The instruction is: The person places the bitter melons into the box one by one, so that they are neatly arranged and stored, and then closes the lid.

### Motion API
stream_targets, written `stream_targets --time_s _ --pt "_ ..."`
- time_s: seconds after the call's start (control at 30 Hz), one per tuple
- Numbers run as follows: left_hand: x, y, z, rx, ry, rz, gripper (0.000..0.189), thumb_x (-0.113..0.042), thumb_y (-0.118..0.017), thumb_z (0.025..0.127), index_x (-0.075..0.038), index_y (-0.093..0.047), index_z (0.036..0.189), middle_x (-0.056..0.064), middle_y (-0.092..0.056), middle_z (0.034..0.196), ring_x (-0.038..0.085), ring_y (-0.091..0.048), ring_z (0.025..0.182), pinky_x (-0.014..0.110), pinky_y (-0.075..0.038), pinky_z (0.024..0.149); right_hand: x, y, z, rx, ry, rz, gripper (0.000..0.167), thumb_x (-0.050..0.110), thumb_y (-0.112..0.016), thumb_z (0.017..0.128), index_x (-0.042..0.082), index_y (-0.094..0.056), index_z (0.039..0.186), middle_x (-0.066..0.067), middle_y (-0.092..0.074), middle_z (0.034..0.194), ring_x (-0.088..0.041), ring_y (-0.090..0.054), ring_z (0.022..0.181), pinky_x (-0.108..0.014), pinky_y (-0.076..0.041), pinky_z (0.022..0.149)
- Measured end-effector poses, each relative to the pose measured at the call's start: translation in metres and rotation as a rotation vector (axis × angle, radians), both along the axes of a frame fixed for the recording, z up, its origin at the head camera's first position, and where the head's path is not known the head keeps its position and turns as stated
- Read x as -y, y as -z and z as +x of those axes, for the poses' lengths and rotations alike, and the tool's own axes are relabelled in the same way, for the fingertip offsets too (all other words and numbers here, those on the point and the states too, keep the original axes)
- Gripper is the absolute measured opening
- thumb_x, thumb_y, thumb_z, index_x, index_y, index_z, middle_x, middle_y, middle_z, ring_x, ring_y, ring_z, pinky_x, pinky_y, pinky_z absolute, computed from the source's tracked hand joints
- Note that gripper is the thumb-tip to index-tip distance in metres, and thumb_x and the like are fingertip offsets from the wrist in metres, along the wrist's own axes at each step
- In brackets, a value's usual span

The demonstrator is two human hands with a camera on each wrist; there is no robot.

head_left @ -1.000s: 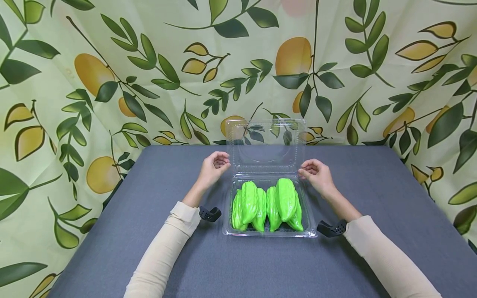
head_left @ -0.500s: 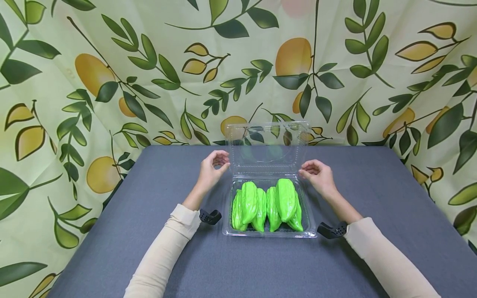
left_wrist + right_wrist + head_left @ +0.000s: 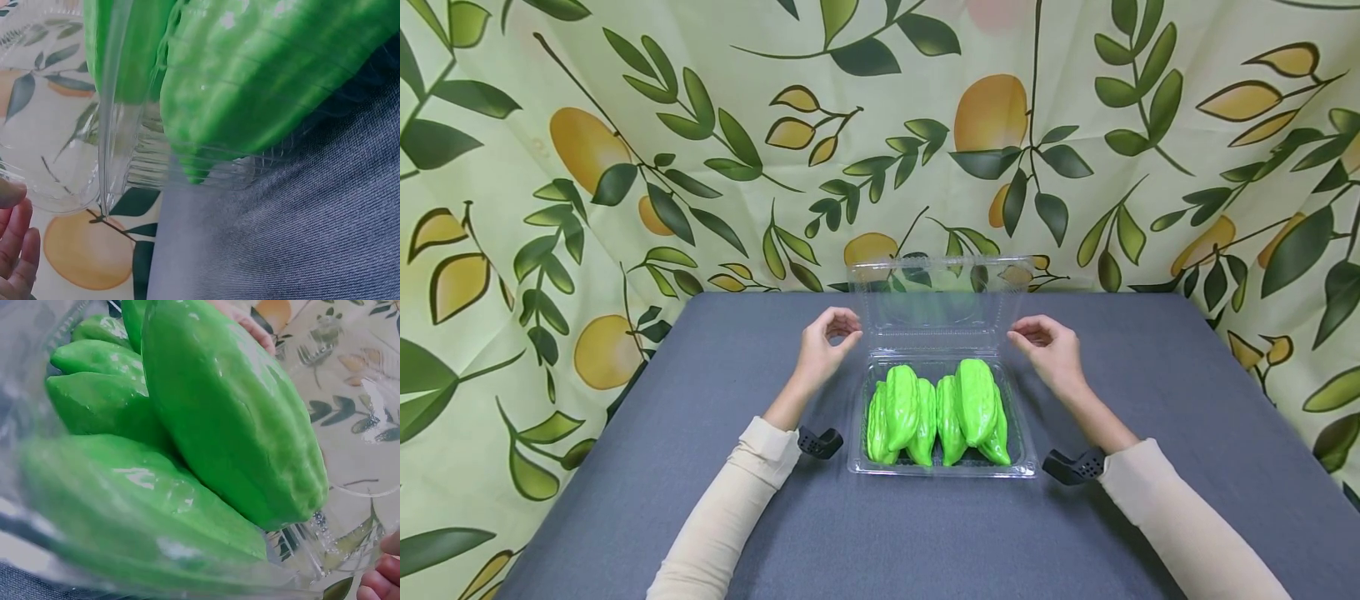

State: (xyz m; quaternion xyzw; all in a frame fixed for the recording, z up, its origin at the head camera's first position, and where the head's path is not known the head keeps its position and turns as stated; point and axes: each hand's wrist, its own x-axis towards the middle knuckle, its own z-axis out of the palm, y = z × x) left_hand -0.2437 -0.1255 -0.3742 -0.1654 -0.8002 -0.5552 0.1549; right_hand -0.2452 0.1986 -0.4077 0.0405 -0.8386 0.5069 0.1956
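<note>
A clear plastic clamshell box sits on the table, its transparent lid raised at the back and leaning slightly forward. Inside lie several bright green, glossy ridged fruits with pointed ends, in two heaps. My left hand hovers at the lid's left edge, fingers loosely bent with a gap to the thumb. In the left wrist view, that hand's fingers are right beside the lid's rim. My right hand is just off the lid's right side, fingers loosely curled around nothing.
Grey cloth covers the table. Behind and at both sides hangs a curtain printed with leaves and orange fruit. A black band with a camera mount is on each wrist, the left mount close to the box.
The lid's top edge has tipped forward and lower. My right hand has drawn a little to the right, away from the lid. My left hand has hardly moved; the fruits stay put.
</note>
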Motion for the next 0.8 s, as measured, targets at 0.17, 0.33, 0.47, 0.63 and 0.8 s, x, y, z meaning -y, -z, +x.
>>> stream_targets --time_s 0.17,0.33,0.47,0.63,0.8 --pt "-0.001 -0.006 0.008 0.003 0.005 -0.005 0.019 0.011 -0.065 0.083 0.016 -0.058 0.1 0.032 -0.064 0.095 0.016 -0.061 0.083 0.02 -0.053 0.08 0.001 -0.003 0.004 -0.035 0.01 0.02 0.016 0.005 -0.069 0.086 -0.007 -0.067 0.096 -0.026 -0.069 0.094 0.02 -0.05 0.069 0.001 -0.044 0.066" --pt "-0.002 -0.004 0.009 -0.033 0.0 -0.014 0.017 0.01 -0.066 0.083 0.016 -0.059 0.097 0.03 -0.066 0.093 0.008 -0.061 0.082 0.033 -0.057 0.084 0.001 -0.005 0.009 -0.071 0.044 0.012 0.015 0.005 -0.071 0.085 -0.006 -0.068 0.094 -0.005 -0.073 0.085 0.022 -0.051 0.07 0.001 -0.044 0.066" --pt "-0.003 -0.003 0.011 -0.071 -0.003 -0.023 0.015 0.012 -0.067 0.081 0.016 -0.058 0.093 0.031 -0.066 0.091 0.012 -0.063 0.08 0.045 -0.057 0.084 0.001 -0.006 0.013 -0.108 0.047 -0.009 0.014 0.003 -0.071 0.084 -0.007 -0.067 0.093 0.031 -0.06 0.077 0.022 -0.053 0.071 0.001 -0.045 0.067" --pt "-0.002 -0.001 0.014 -0.084 -0.005 -0.037 0.013 0.012 -0.067 0.081 0.015 -0.059 0.091 0.029 -0.066 0.09 0.023 -0.064 0.081 0.046 -0.056 0.083 0.002 -0.005 0.017 -0.165 0.036 -0.026 0.011 -0.002 -0.071 0.082 -0.008 -0.067 0.09 0.034 -0.057 0.078 0.022 -0.054 0.071 0.001 -0.045 0.068" --pt "0.003 0.022 0.0 -0.103 -0.003 -0.018 0.01 0.008 -0.069 0.081 0.008 -0.062 0.089 0.024 -0.068 0.09 0.027 -0.065 0.083 0.037 -0.057 0.085 0.002 -0.002 0.02 -0.231 0.027 -0.016 0.009 -0.009 -0.072 0.077 -0.009 -0.067 0.084 0.008 -0.068 0.076 0.022 -0.054 0.07 0.002 -0.046 0.069"
